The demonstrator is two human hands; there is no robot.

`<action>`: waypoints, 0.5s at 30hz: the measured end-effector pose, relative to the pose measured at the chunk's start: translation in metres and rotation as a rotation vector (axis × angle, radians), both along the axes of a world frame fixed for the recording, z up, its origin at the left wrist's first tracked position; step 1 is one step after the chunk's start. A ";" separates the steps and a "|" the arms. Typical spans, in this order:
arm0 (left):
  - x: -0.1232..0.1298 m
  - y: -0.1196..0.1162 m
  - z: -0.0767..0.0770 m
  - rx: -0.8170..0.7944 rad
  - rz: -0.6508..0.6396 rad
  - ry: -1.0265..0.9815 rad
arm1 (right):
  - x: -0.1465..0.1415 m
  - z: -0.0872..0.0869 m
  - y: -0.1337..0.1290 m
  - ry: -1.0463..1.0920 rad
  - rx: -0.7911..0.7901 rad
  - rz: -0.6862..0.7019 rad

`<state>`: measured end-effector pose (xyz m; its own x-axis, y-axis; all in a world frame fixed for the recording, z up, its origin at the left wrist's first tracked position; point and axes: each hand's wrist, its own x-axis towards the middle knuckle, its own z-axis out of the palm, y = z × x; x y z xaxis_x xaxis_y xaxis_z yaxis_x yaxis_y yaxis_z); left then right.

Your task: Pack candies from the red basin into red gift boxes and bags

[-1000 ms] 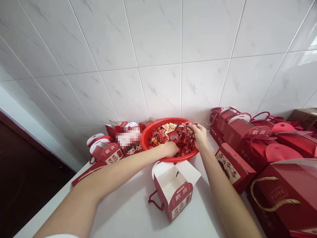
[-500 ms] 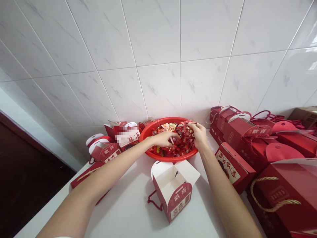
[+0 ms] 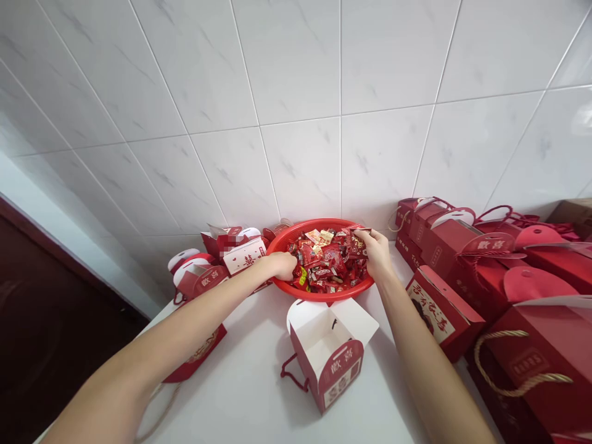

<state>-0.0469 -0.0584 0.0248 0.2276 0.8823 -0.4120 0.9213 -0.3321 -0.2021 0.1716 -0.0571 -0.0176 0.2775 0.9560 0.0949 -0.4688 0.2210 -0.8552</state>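
Note:
A red plastic basket (image 3: 319, 297) stands against the wall, full of red-wrapped candies (image 3: 326, 262). My left hand (image 3: 283, 266) reaches into its left side, fingers down among the candies and hidden from sight. Over the basket's right rim, my right hand (image 3: 378, 251) pinches a dark red candy packet (image 3: 358, 244) with gold marks between thumb and fingers. In front of the basket sits an open red-and-white gift box (image 3: 326, 364), its lid flaps spread and its white inside showing. A dark red cord handle hangs from the box's left side.
Many red gift boxes (image 3: 481, 246) with rope handles crowd the right side of the white table (image 3: 259, 382). More boxes (image 3: 203, 280) stand at the left, some behind my left forearm. A tiled wall (image 3: 300, 160) rises directly behind the basket.
My left hand has moved from the middle of the basket to its left side, with its fingers now out of sight. My right hand stays at the right rim with the packet.

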 end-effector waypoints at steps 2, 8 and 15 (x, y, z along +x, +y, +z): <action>0.003 0.003 -0.006 -0.023 -0.016 -0.027 | 0.000 -0.001 0.001 0.000 0.005 0.004; 0.005 0.012 -0.018 -0.092 -0.067 -0.140 | 0.000 -0.002 0.001 -0.013 0.022 -0.001; 0.009 0.024 -0.036 -0.123 0.015 -0.186 | 0.000 -0.001 0.001 -0.036 0.021 -0.005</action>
<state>-0.0378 -0.0346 -0.0109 0.2967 0.8317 -0.4693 0.9441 -0.3295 0.0129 0.1713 -0.0560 -0.0189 0.2787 0.9523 0.1246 -0.4367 0.2412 -0.8667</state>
